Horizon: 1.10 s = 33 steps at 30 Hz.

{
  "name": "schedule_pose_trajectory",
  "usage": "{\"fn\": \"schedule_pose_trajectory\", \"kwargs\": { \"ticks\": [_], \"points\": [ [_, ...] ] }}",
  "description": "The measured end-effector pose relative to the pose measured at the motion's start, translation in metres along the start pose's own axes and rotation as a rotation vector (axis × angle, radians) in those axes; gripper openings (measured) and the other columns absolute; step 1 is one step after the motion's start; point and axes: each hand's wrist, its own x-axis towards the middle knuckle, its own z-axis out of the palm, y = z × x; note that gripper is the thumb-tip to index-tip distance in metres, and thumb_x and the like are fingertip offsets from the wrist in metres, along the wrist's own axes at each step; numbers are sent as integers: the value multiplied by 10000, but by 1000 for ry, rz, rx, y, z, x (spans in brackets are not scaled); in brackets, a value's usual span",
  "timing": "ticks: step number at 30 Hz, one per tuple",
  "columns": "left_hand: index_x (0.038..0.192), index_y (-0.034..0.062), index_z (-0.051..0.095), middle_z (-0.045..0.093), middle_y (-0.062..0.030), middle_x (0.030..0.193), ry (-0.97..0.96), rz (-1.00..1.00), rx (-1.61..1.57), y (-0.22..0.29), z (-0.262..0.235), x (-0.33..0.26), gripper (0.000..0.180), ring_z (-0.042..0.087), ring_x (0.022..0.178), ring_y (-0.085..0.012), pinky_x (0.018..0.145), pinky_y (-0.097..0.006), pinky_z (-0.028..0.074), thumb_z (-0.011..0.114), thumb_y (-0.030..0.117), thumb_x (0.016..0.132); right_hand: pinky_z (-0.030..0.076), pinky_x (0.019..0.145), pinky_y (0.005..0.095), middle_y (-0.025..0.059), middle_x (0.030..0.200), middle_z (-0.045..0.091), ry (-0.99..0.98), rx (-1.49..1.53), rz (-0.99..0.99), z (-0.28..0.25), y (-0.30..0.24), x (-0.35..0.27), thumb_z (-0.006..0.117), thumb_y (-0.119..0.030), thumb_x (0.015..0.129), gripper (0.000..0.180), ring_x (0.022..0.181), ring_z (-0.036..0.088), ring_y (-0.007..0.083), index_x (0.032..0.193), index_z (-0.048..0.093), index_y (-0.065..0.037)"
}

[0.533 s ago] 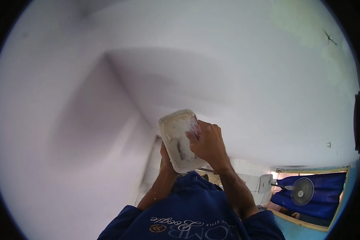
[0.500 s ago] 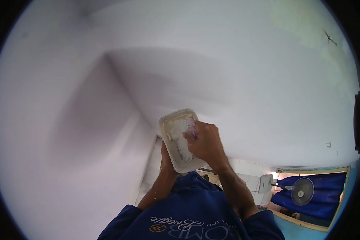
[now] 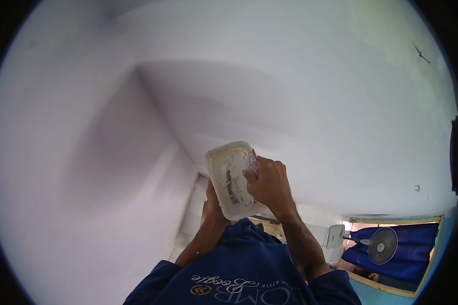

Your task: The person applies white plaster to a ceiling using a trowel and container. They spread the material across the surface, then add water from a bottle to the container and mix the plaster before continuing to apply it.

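I hold a pale rectangular plastic tub (image 3: 236, 209), smeared inside with white paint or paste, tilted in front of my chest. My left hand (image 3: 213, 201) is closed on the tub's left side and underside, and most of its fingers are hidden behind it. Over the right rim, my right hand (image 3: 269, 184) is closed around a small tool (image 3: 253, 163) with white and purplish-red on it; its kind is not clear. Streaks of white coating (image 3: 234, 165) lie on the tub's floor, with a darker scraped patch among them.
White walls meet in a corner (image 3: 163, 117) ahead of me. At lower right are a fan (image 3: 382, 246), a blue curtain (image 3: 417, 239) in a wooden-framed opening, and white tiles (image 3: 313, 213). A dark fitting (image 3: 421, 54) sticks out at upper right.
My right hand has shifted right and slightly down with the tool, toward the tub's right wall. A darker patch now shows on the tub's floor. The tub has moved slightly right.
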Motion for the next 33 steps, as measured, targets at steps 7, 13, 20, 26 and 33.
{"fn": "schedule_pose_trajectory", "kwargs": {
  "ticks": [7,13,20,26,33],
  "points": [
    [1500,92,390,541,-166,1397,105,32,107,3,10,-5,663,578,1243,-320,1022,-470,527,312,560,1037,537,715,524,265,796,689,-12,-7,24,16,-1,-2,677,-114,814,179,753,671,457,885,680,50],
    [1490,96,404,560,-154,1374,161,45,134,7,5,-3,656,595,1220,-317,987,-463,551,295,564,1042,537,755,516,276,789,687,7,-5,-33,22,-12,-1,697,-129,809,247,747,678,458,939,683,80],
    [1478,100,423,569,-150,1357,215,46,158,9,13,-5,643,604,1202,-310,973,-455,558,301,558,1043,531,722,513,277,753,673,52,47,-2,21,-15,4,689,-120,799,230,733,671,459,914,675,79],
    [1459,101,446,588,-148,1324,283,37,248,13,34,3,612,621,1162,-305,958,-445,559,313,533,1047,531,705,512,277,711,656,39,30,54,9,-6,9,673,-120,810,194,720,667,462,821,652,72],
    [1447,93,453,595,-153,1313,281,71,205,4,14,9,609,622,1161,-301,975,-447,548,307,530,1048,528,679,483,275,718,655,8,-69,33,14,-2,8,725,-128,808,225,691,661,450,848,655,82]
  ]
}}
